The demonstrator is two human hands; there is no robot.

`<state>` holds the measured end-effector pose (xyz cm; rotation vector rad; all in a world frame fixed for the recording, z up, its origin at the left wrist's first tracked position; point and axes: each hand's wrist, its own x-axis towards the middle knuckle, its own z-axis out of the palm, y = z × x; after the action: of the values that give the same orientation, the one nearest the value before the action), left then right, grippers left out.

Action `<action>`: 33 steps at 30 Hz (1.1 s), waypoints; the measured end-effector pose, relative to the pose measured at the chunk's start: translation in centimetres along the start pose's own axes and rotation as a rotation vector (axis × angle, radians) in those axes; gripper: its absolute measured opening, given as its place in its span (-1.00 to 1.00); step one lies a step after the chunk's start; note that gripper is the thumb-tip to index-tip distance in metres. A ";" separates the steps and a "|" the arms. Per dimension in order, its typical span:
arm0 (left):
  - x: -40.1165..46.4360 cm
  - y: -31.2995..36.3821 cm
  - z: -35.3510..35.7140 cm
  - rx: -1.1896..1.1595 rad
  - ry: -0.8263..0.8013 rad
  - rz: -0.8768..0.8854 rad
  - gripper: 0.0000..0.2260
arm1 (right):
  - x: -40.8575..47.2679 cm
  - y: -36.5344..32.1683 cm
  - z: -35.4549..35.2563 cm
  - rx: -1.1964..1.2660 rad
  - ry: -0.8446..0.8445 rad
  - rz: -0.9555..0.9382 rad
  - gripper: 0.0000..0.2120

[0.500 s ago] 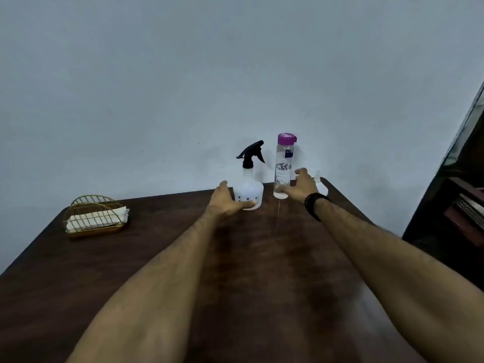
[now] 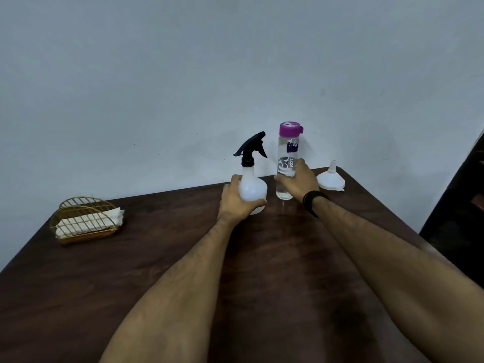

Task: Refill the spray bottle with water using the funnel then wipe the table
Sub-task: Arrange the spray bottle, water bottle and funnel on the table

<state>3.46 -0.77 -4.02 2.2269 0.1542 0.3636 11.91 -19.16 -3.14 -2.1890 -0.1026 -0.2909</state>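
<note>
Hands were both out at the far edge of the dark wooden table [image 2: 183, 258] when I caught this one on the feed. Left hand [image 2: 237, 199] was wrapped around the round belly of the white spray bottle [image 2: 252, 188], fingers curled round the left side and thumb across the front near the bottom, black trigger head pointing left and the bottle sitting upright. Right hand [image 2: 298, 182] had its fingers curled round the lower half of the clear water bottle [image 2: 286, 163] with the purple cap, which stood just beside the sprayer and looked part full, though I couldn't swear to the level from that angle. There was a black band on the right wrist. White funnel [image 2: 331, 180] sat mouth-down, spout up, near the water bottle's right, close to the table's back corner and not touched by either hand. Way off to the left, a gold wire basket [image 2: 86, 224] held white folded napkins [image 2: 86, 222].
</note>
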 end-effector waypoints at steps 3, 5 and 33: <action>-2.6 -1.4 -2.6 0.015 0.069 -0.006 -0.30 | -2.7 -0.2 0.3 -0.039 -0.014 -0.031 -0.41; -4.4 -2.4 -4.2 -0.003 0.103 -0.024 -0.32 | -4.5 -0.6 0.6 -0.048 -0.003 -0.027 -0.36; -21.2 -5.5 -11.2 0.241 0.386 -0.028 0.10 | -20.5 -3.3 0.9 0.147 0.025 -0.076 -0.61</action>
<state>-20.13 6.04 -6.02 2.3638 0.4548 0.7944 -8.35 -15.86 -6.09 -2.0376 -0.1879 -0.3425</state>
